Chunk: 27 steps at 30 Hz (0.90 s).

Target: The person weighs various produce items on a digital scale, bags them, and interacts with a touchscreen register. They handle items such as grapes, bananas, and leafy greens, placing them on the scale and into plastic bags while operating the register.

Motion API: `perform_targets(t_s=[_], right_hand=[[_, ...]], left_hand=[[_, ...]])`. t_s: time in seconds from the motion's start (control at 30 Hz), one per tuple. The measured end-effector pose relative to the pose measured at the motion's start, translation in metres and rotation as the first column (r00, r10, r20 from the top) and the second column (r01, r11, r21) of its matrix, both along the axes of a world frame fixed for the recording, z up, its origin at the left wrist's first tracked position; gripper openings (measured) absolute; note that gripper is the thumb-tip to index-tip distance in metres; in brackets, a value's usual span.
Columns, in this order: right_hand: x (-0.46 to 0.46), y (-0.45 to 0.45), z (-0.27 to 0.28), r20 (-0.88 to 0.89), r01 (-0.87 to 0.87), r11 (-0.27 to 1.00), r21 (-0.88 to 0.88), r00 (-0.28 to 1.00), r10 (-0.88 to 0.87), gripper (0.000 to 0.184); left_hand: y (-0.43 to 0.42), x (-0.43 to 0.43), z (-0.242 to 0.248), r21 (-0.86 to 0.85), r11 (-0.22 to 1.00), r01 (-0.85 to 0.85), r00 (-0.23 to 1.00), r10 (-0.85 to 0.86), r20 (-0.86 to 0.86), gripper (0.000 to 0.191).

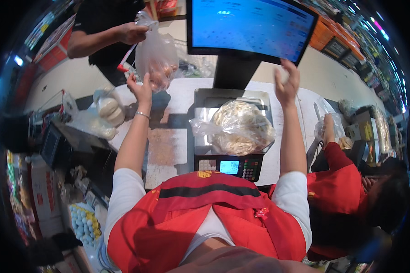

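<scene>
My left hand [141,88] is raised at the lower left side of a translucent plastic bag of round orange-brown items [159,68]. A person across the counter grips that bag's top. Whether my left fingers hold the bag or only touch it is not plain. My right hand [287,82], slightly blurred, is lifted with fingers apart near the lower right corner of the monitor [249,29], holding nothing; a touch on the screen cannot be made out. Between my arms, a clear plastic bag of pale, flat food pieces [241,128] lies on the metal pan of a digital scale [200,99], whose display is lit.
Bags with pale round items [110,111] lie at the counter's left edge, near a dark device [54,145]. The monitor's black post [232,73] rises behind the scale. On the right, a co-worker in a red vest [335,184] handles another plastic bag [331,126]. Blue-green eggs [83,223] sit lower left.
</scene>
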State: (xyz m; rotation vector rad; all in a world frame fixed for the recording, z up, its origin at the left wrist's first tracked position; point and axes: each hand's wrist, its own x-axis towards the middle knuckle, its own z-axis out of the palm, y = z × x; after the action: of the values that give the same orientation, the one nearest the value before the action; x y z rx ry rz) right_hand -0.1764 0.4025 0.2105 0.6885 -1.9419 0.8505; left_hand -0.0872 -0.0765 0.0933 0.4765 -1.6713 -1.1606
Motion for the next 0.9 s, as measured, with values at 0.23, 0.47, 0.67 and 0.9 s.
perform_targets(t_s=[0.23,0.47,0.67,0.9], right_hand=[[0.152,0.13,-0.24,0.935,0.519,0.85,-0.089,0.337,-0.107,0.042],[0.19,0.125,-0.315,0.945,0.29,0.957,-0.009,0.314,-0.086,0.037],[0.165,0.149,-0.206,0.894,0.072,0.908,0.412,0.161,-0.418,0.022],[0.132,0.061,-0.143,0.729,0.053,0.925,-0.375,0.634,0.259,0.026]], left_hand=[[-0.057,0.01,0.02,-0.018,0.97,0.243,0.956,-0.237,0.173,0.058],[-0.097,0.05,0.004,0.627,0.438,0.644,0.699,-0.669,-0.251,0.022],[-0.112,0.099,-0.015,0.637,0.333,0.695,0.634,-0.703,-0.323,0.026],[-0.071,0.119,-0.026,0.499,0.706,0.502,0.827,-0.561,-0.038,0.038]])
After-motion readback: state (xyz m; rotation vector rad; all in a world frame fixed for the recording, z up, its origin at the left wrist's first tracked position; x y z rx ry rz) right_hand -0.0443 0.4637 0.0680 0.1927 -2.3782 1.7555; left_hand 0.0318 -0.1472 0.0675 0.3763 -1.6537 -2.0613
